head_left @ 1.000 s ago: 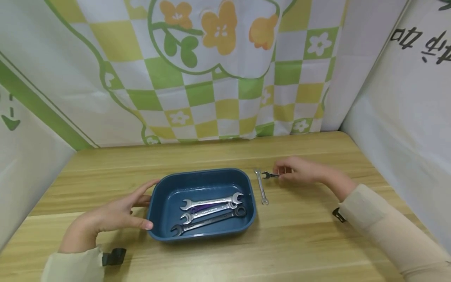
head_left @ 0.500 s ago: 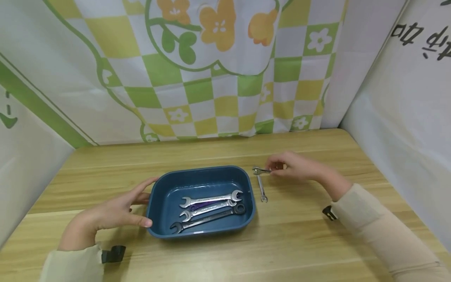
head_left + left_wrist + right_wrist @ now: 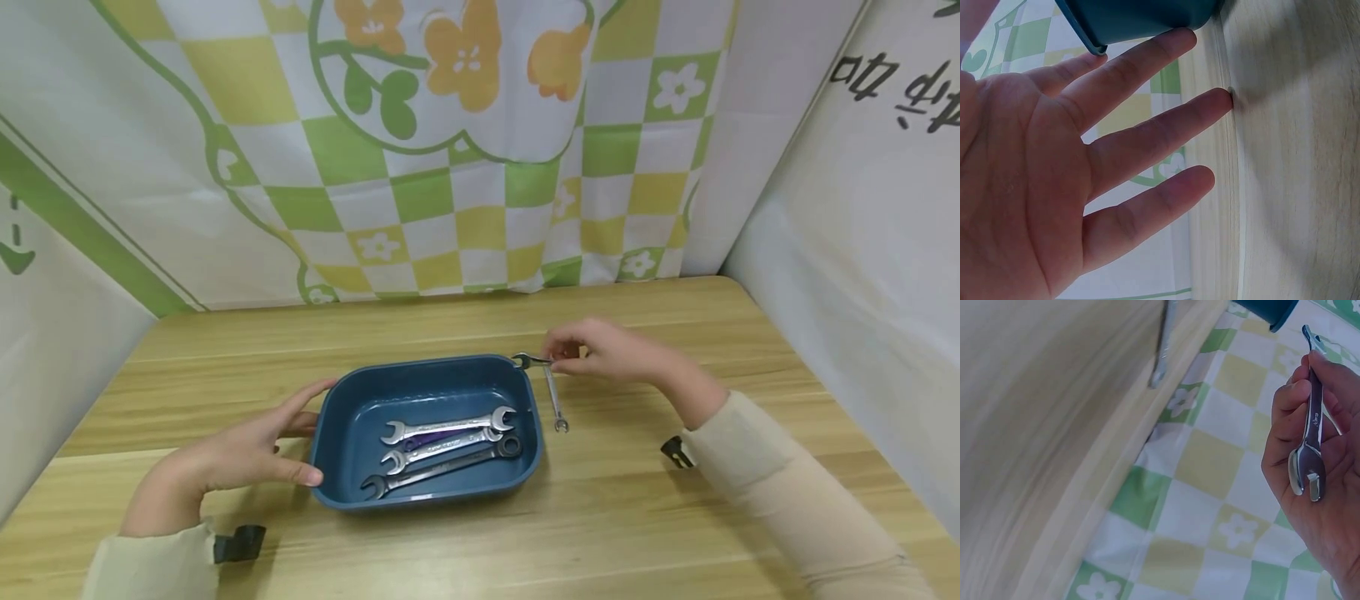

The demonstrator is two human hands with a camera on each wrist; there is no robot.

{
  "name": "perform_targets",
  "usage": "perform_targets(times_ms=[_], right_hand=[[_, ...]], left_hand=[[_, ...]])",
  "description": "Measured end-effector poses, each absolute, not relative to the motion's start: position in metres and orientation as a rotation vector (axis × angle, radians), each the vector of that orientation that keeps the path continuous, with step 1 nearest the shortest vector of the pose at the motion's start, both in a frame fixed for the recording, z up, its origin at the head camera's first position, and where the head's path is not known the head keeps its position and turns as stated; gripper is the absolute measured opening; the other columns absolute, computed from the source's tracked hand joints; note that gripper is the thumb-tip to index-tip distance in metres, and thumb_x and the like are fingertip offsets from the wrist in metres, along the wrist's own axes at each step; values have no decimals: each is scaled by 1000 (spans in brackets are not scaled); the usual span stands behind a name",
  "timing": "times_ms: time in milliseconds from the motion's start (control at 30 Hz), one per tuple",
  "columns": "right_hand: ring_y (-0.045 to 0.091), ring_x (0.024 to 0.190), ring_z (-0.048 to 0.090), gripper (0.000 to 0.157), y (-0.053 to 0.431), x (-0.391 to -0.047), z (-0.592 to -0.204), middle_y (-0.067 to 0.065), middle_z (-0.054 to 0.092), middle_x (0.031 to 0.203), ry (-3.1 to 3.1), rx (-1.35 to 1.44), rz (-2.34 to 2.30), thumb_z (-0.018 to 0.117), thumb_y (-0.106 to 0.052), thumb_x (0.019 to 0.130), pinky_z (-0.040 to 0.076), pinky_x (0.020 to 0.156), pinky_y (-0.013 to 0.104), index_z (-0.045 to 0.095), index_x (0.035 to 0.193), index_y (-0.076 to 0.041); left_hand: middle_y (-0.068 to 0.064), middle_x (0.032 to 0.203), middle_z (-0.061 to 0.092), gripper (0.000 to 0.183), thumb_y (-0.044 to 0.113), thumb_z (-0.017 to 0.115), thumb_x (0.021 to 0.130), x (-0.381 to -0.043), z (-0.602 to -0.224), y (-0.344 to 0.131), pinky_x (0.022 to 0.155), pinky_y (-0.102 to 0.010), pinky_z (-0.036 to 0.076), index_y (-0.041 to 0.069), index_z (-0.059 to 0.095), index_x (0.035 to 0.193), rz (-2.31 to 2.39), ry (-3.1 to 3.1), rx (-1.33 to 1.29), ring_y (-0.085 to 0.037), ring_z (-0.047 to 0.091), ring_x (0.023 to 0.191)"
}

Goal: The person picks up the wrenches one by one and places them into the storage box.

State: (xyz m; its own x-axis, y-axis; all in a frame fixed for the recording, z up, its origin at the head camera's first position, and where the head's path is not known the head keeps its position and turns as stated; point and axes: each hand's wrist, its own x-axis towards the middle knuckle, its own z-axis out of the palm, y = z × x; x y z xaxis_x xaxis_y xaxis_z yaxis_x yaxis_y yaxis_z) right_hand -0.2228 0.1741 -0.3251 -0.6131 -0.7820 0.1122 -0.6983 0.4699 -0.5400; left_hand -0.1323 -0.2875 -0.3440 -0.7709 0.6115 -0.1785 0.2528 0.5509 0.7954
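Note:
A blue plastic bin [image 3: 427,498] stands on the wooden table with several wrenches inside, among them a silver open-end wrench [image 3: 448,426], a purple one [image 3: 431,438] and a dark ratchet wrench [image 3: 450,469]. My left hand [image 3: 247,450] rests at the bin's left side, its fingers spread and straight in the left wrist view. My right hand [image 3: 611,354] pinches a small open-end wrench [image 3: 1314,419] between thumb and fingers; its far jaw overlaps the bin's back right corner in the head view. Below that hand, another slim wrench [image 3: 556,400] lies on the table.
The wooden table [image 3: 637,517] ends at a checkered curtain [image 3: 480,200] behind the bin. White panels close off the left [image 3: 60,258] and right [image 3: 862,275] sides. A black strap buckle [image 3: 677,452] hangs at the right sleeve.
My right hand has moved left with the small wrench, from right of the slim wrench on the table to the bin's back right corner. My left hand has stayed at the bin.

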Motion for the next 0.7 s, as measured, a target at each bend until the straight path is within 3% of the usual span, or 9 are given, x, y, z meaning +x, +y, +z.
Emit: perform_targets(times_ms=[400,700], right_hand=[[6,77,58,13,141,-222,-318,-3,67,85,2507,-1355,-828,66,-11,95,55,71,32,70,107,-9],[5,77,56,14,106,-218,-315,-3,66,85,2451,-1425,-819,64,-13,97,53,70,25,69,108,-8]], left_hand=[[-30,139,54,111,16,80,84,-132,-344,-288,85,-82,34,15,-1,160,1107,2345,693,-58,45,129],[-30,140,53,111,16,79,84,-132,-344,-289,85,-82,34,18,-1,160,1097,2353,691,-59,45,129]])
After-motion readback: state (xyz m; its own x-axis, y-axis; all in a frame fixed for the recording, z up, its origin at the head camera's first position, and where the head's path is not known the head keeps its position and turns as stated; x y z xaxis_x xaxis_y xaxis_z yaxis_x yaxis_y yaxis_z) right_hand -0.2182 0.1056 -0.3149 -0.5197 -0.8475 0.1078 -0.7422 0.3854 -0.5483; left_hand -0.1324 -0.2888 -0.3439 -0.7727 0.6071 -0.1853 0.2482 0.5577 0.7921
